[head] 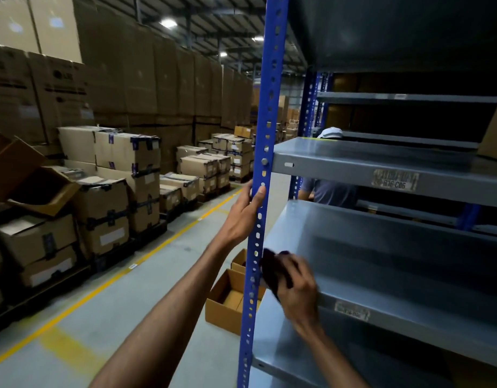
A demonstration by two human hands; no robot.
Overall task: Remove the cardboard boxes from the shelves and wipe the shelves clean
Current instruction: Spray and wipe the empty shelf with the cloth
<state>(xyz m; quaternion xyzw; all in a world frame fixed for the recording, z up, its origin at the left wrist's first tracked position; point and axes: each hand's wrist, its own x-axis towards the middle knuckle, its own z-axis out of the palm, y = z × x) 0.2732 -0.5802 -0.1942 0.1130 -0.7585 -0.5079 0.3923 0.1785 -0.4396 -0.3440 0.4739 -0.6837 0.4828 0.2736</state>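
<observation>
- Left hand (245,210): fingers and thumb wrapped round the blue perforated upright (265,152) of the rack, gripping it above the level of the right hand
- Right hand (296,289): fingers curled over a dark cloth (273,268), pressing it onto the front left corner of a grey metal shelf (395,264), just beside the upright; the cloth is motion-blurred, so its exact colour and fold are uncertain
- The shelf under the right hand carries a worn label (351,314) on its front lip, to the right of the hand
- Upper shelf (367,161), above the right hand and roughly level with the top of the left hand, shows a bare grey top and a label (395,179) on its front edge
- Open cardboard box (227,301) stands on the floor (124,317) below and between the two forearms, left of the upright, flaps spread; a second open box (239,261) sits just behind it
- An edge of another cardboard box (495,135) shows at the far right, above and well apart from the right hand
- Stacked cartons (115,175) on pallets line the far side of a yellow floor line (157,247), well left of the left hand
- Another person (329,189) in a white cap is partly visible through the rack, beyond the right hand
</observation>
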